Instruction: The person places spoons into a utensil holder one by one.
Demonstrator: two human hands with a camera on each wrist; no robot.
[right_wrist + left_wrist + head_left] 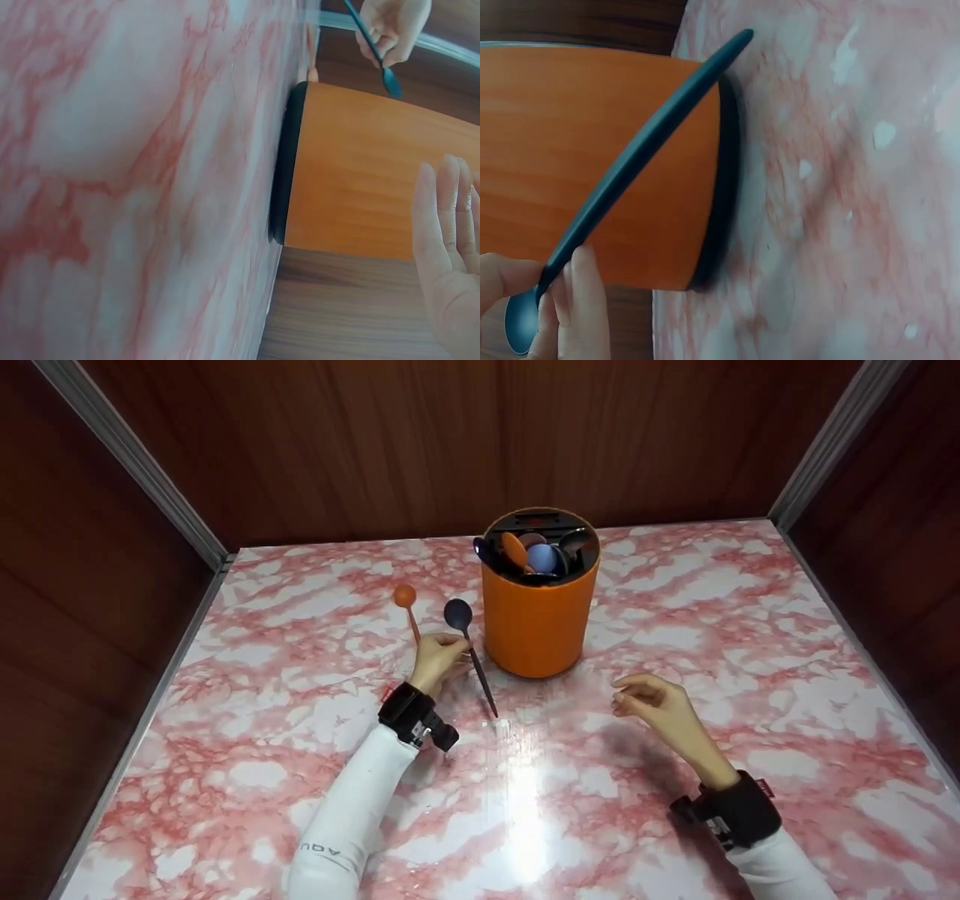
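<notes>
My left hand (441, 651) pinches a dark blue spoon (459, 616) near its bowl, just left of an orange cylindrical holder (534, 619). The spoon's handle slants back toward me, down to the table. In the left wrist view my fingers (576, 304) grip the blue spoon (630, 174) in front of the orange holder (592, 165). An orange spoon (406, 597) lies on the table left of that hand, its handle running up to the fingers. My right hand (646, 701) hovers empty and loosely curled, to the right of the holder. The right wrist view shows its straight fingers (450, 247) beside the holder (360, 172).
The holder contains several spoons (536, 555) of different colours. The pink marble table (525, 810) is boxed in by dark wooden walls (450, 435) at the back and both sides, with metal strips in the corners.
</notes>
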